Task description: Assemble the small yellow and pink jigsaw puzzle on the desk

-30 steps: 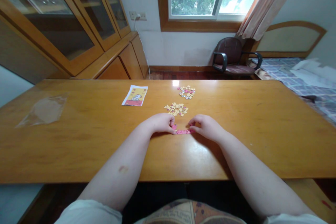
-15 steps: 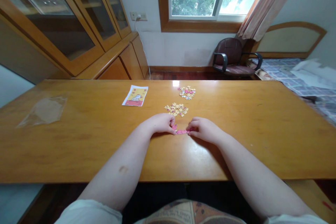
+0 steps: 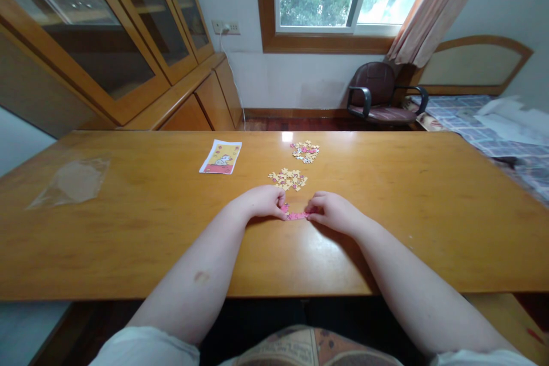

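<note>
A short strip of joined pink jigsaw pieces (image 3: 297, 216) lies flat on the table between my hands. My left hand (image 3: 271, 202) is closed at the strip's left end, thumb and fingers pinching the pieces there. At the right end my right hand (image 3: 322, 209) pinches a pink piece, mostly hidden under the fingertips. Just beyond the hands is a loose pile of mostly yellow jigsaw pieces (image 3: 289, 179). Farther back sits a second pile of mixed yellow, pink and white pieces (image 3: 306, 151).
A printed picture of a white animal on yellow and pink (image 3: 221, 156) lies at the back left of the wooden table (image 3: 128, 240). Far left is a clear plastic bag (image 3: 72, 180). Beyond the table stand a cabinet (image 3: 171, 86), an office chair (image 3: 377, 91) and a bed (image 3: 472, 117).
</note>
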{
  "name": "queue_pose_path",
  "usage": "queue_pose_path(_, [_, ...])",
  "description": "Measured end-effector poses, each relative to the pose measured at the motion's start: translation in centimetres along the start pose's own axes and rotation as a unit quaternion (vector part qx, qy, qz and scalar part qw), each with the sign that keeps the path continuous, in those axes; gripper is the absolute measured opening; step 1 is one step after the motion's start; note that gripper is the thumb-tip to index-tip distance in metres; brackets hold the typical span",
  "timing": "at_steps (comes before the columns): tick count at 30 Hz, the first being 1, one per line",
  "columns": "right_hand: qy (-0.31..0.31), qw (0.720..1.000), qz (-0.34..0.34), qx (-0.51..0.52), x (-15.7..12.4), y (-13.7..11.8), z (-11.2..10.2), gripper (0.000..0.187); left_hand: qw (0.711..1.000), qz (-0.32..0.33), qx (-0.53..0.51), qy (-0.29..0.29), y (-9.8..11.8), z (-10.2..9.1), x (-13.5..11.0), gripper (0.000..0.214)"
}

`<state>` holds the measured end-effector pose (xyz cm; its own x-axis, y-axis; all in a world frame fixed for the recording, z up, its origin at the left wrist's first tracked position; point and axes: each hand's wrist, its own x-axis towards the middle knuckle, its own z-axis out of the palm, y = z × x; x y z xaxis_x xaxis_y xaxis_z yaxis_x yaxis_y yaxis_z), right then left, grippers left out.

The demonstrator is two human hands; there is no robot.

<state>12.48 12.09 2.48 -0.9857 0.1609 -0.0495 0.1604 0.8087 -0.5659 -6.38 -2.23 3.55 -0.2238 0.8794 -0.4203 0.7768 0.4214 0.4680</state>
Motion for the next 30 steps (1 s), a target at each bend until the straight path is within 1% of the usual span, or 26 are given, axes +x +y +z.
queue_pose_path(3, [0.003,1.0,0.003,0.004,0.0,0.0,-0.3,0.009,1.0,-0.002,-0.004,0.001,0.1,0.0,0.0,0.037])
queue_pose_path(8, [0.032,0.999,0.03,-0.003,-0.2,0.7,-1.0,0.011,1.0,0.0,-0.011,-0.003,0.2,-0.1,-0.1,0.036])
queue_pose_path(11, [0.01,0.999,0.04,-0.01,-0.2,1.2,-1.1,0.014,1.0,-0.002,-0.01,-0.005,0.2,-0.1,-0.1,0.036])
queue_pose_path(15, [-0.015,0.999,0.033,-0.003,-0.1,1.5,-1.0,0.012,1.0,0.001,-0.012,-0.003,0.0,0.0,-0.1,0.037])
queue_pose_path(22, [-0.011,1.0,0.016,0.015,-0.1,1.2,-0.9,0.011,1.0,0.002,-0.009,-0.005,0.1,-0.1,0.0,0.037])
queue_pose_path(26, [-0.02,1.0,-0.002,0.006,0.0,1.0,-0.5,0.01,1.0,0.003,-0.007,-0.006,0.1,-0.1,0.0,0.038])
queue_pose_path(30, [-0.02,1.0,0.0,-0.003,0.0,0.7,-0.4,0.008,1.0,0.004,-0.005,-0.006,0.1,-0.1,-0.1,0.037])
